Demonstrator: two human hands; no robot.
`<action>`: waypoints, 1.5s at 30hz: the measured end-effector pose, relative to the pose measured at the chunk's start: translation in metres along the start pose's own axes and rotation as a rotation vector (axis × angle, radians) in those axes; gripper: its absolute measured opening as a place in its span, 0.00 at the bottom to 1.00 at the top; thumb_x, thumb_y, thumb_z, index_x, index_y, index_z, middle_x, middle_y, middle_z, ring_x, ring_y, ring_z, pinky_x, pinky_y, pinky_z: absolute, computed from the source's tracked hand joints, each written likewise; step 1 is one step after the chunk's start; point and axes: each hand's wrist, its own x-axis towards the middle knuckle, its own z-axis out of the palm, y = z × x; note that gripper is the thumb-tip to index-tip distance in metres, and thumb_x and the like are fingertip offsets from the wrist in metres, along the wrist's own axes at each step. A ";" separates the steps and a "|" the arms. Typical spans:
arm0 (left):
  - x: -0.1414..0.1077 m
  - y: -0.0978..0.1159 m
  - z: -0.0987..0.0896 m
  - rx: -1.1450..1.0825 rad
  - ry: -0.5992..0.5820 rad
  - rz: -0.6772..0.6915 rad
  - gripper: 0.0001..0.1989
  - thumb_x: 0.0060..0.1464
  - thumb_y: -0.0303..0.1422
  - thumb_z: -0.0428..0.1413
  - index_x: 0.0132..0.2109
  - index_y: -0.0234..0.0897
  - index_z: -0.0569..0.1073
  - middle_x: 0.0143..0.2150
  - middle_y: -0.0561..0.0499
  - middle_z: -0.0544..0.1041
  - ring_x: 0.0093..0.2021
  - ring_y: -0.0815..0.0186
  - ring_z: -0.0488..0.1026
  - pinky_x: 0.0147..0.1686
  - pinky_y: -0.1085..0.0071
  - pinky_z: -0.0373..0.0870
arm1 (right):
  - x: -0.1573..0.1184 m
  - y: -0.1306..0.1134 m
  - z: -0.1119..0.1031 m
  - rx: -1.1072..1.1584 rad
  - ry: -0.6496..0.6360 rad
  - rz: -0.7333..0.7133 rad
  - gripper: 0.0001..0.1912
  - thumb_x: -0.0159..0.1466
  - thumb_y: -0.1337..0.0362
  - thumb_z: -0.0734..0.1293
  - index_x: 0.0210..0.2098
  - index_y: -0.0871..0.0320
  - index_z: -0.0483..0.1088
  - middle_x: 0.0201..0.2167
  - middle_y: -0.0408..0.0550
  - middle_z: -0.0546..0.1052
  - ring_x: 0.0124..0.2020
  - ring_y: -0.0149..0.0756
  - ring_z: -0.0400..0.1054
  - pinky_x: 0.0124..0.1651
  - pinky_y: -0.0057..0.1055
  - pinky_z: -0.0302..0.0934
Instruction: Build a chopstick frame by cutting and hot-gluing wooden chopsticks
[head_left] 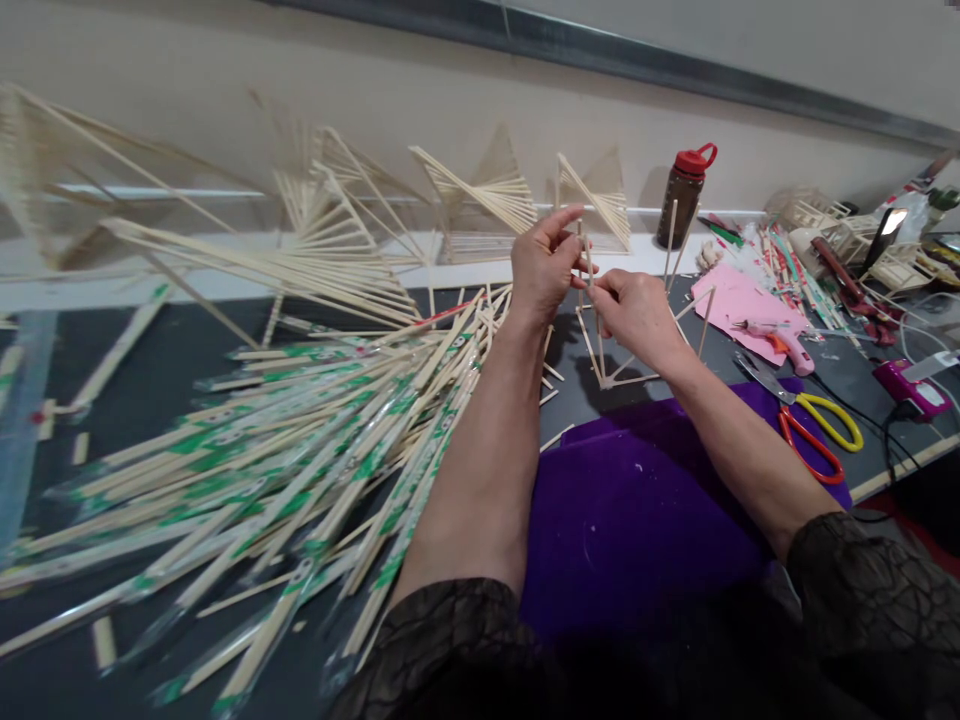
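Note:
My left hand (546, 262) is closed around the upper part of an upright wooden chopstick (589, 258), its index finger pointing outward. Lower on the same stick, my right hand (636, 315) pinches it between thumb and fingers. Beneath both hands stands a small chopstick frame (606, 383), with sticks joined at a corner on the dark table and other sticks rising upright behind my right hand. My fingers partly hide the frame. Left of my left forearm spreads a big pile of chopsticks (300, 480), many in clear and green wrappers.
Finished fan-like stick structures (480, 195) line the wall. A red-lidded bottle (681, 195) stands behind the frame. To the right lie pink paper (739, 305), a pink glue gun (796, 352) with a cord, and red-and-yellow-handled scissors (806, 425). Purple cloth (615, 520) covers the near edge.

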 end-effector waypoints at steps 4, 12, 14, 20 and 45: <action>-0.001 0.000 0.001 0.022 -0.013 0.014 0.17 0.56 0.32 0.57 0.52 0.44 0.79 0.37 0.52 0.81 0.30 0.67 0.80 0.24 0.78 0.72 | 0.001 0.001 0.000 0.005 -0.002 0.022 0.16 0.68 0.70 0.60 0.29 0.61 0.76 0.23 0.46 0.76 0.32 0.32 0.73 0.41 0.28 0.62; -0.006 0.006 0.001 0.025 -0.045 0.014 0.16 0.54 0.27 0.54 0.47 0.41 0.80 0.41 0.50 0.80 0.33 0.66 0.80 0.26 0.75 0.75 | 0.005 0.000 0.001 -0.001 0.001 0.048 0.16 0.68 0.70 0.60 0.28 0.60 0.75 0.26 0.49 0.78 0.34 0.33 0.74 0.41 0.28 0.63; -0.007 0.008 0.000 0.010 -0.071 0.002 0.16 0.54 0.26 0.54 0.47 0.41 0.80 0.40 0.49 0.80 0.34 0.66 0.80 0.27 0.73 0.76 | 0.006 0.000 0.001 -0.004 -0.002 0.049 0.16 0.68 0.70 0.60 0.28 0.60 0.75 0.25 0.49 0.78 0.34 0.34 0.74 0.40 0.28 0.63; -0.010 0.011 -0.006 -0.024 -0.137 -0.037 0.16 0.54 0.28 0.55 0.49 0.40 0.80 0.41 0.48 0.80 0.34 0.65 0.80 0.29 0.71 0.77 | 0.007 -0.001 0.000 -0.006 -0.016 0.067 0.14 0.68 0.69 0.60 0.31 0.61 0.76 0.25 0.49 0.77 0.32 0.33 0.74 0.37 0.27 0.64; -0.015 0.022 -0.009 -0.104 -0.107 -0.150 0.16 0.52 0.35 0.57 0.47 0.40 0.81 0.40 0.47 0.83 0.32 0.65 0.79 0.21 0.77 0.71 | 0.015 0.003 0.006 -0.016 -0.049 0.082 0.15 0.68 0.71 0.59 0.33 0.63 0.76 0.21 0.48 0.76 0.30 0.34 0.73 0.39 0.29 0.64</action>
